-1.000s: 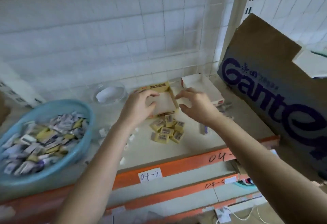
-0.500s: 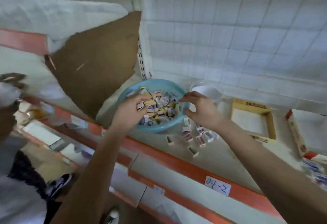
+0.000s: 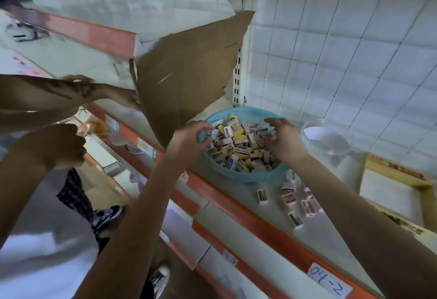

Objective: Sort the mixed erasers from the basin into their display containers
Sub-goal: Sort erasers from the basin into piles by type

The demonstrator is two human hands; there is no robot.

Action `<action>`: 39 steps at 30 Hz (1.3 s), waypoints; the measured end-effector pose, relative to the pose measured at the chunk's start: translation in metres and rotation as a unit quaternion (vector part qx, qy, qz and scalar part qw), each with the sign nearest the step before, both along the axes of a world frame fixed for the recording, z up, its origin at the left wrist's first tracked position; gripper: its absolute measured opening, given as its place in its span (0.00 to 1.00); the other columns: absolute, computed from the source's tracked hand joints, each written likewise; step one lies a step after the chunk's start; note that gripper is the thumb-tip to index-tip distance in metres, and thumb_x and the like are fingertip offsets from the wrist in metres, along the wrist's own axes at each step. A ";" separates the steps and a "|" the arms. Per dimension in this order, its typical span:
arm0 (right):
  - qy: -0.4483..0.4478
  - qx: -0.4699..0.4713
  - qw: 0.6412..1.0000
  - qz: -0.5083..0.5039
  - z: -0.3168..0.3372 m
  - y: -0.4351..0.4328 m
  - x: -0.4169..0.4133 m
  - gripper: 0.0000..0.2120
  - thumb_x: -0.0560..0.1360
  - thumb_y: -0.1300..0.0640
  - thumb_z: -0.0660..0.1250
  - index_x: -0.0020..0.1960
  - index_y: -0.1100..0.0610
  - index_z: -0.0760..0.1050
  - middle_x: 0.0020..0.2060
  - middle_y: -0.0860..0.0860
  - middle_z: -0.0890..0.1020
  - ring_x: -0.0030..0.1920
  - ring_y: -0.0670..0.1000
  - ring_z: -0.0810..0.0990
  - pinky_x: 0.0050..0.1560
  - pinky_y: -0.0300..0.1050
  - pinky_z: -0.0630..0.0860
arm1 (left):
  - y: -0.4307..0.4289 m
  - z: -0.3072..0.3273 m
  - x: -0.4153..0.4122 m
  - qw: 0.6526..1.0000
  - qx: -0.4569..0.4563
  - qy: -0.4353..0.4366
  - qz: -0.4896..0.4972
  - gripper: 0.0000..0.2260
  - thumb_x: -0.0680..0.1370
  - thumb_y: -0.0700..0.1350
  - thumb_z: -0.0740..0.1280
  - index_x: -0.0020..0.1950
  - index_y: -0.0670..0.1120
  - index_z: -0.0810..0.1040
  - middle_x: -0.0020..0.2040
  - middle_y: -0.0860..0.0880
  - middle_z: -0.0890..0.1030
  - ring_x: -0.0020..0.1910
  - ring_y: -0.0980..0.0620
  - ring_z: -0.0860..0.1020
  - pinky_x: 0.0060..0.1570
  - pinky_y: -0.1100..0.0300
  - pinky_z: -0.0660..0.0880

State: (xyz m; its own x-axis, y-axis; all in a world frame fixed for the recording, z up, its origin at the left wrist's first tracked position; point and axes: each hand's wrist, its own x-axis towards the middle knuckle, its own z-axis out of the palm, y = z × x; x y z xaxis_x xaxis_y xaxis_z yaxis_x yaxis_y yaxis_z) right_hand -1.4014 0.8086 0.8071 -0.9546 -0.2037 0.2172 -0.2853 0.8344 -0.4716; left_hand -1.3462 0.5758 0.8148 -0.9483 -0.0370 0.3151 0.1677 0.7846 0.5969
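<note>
A blue basin [image 3: 246, 177] stands on the shelf, heaped with mixed erasers [image 3: 238, 147] in yellow, pink and white sleeves. My left hand [image 3: 189, 135] is at the basin's left rim, its curled fingers touching the erasers there; whether it holds one is hidden. My right hand [image 3: 281, 139] is over the basin's right side, with bent, spread fingertips resting in the pile. Several pink erasers [image 3: 288, 194] lie loose on the shelf in front of the basin. A yellow display box [image 3: 423, 188] and a clear round jar [image 3: 326, 140] stand to the right.
A torn cardboard sheet [image 3: 189, 81] leans just left of the basin. Another person's arms [image 3: 52, 147] reach in at the far left. The orange shelf edge [image 3: 236, 206] with a label reading 04-2 [image 3: 329, 284] runs below, and a white tiled wall is behind.
Both my hands have left the yellow display box and moved left to the basin. The view has swung left with them, and another person's arms now show.
</note>
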 end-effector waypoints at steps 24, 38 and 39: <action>0.047 -0.106 0.986 -0.121 -0.017 0.003 -0.011 0.11 0.73 0.54 0.67 0.51 0.59 0.71 0.46 0.54 0.79 0.44 0.54 0.77 0.44 0.50 0.76 | 0.073 -0.025 -0.124 0.959 -0.185 -0.090 -0.196 0.22 0.77 0.48 0.66 0.71 0.49 0.69 0.68 0.48 0.74 0.64 0.49 0.73 0.62 0.53 0.71; 0.089 -0.133 0.976 -0.146 -0.022 0.005 -0.013 0.10 0.73 0.60 0.67 0.53 0.61 0.74 0.48 0.55 0.79 0.44 0.54 0.78 0.46 0.50 0.76 | 0.073 -0.028 -0.125 0.970 -0.163 -0.063 -0.167 0.16 0.77 0.49 0.67 0.64 0.47 0.76 0.59 0.48 0.76 0.56 0.49 0.74 0.54 0.56 0.71; 0.086 -0.130 0.977 -0.146 -0.022 0.005 -0.012 0.10 0.74 0.59 0.67 0.53 0.61 0.74 0.48 0.55 0.80 0.45 0.54 0.78 0.46 0.50 0.76 | 0.073 -0.028 -0.124 0.971 -0.161 -0.063 -0.166 0.16 0.76 0.49 0.67 0.63 0.47 0.76 0.58 0.48 0.76 0.56 0.49 0.74 0.54 0.57 0.71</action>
